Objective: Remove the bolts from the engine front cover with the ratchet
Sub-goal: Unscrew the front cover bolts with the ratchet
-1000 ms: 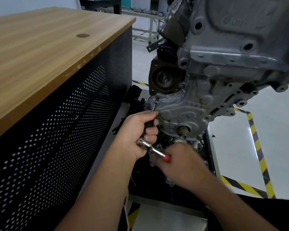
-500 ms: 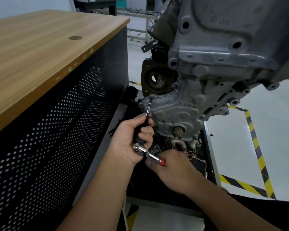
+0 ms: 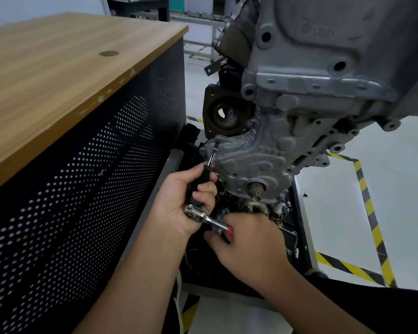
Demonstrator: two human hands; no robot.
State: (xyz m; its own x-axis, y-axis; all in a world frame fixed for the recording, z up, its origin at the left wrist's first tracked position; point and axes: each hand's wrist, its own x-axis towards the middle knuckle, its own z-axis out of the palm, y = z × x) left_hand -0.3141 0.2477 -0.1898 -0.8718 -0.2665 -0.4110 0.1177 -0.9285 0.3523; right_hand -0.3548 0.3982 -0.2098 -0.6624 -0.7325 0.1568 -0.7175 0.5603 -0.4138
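Beside wood-topped perforated cabinet [image 3: 82, 97], left hand [image 3: 181, 201] grips black extension bar [image 3: 204, 179] steadying it on grey cast front cover [image 3: 258, 150] bolt, right hand [image 3: 249, 244] grips chrome red-handled ratchet [image 3: 208, 219] to turn.

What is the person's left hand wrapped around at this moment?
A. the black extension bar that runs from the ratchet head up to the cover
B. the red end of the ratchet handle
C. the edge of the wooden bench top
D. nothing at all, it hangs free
A: the left hand curls round the black extension bar above the ratchet head, while the right hand takes the red-tipped handle.
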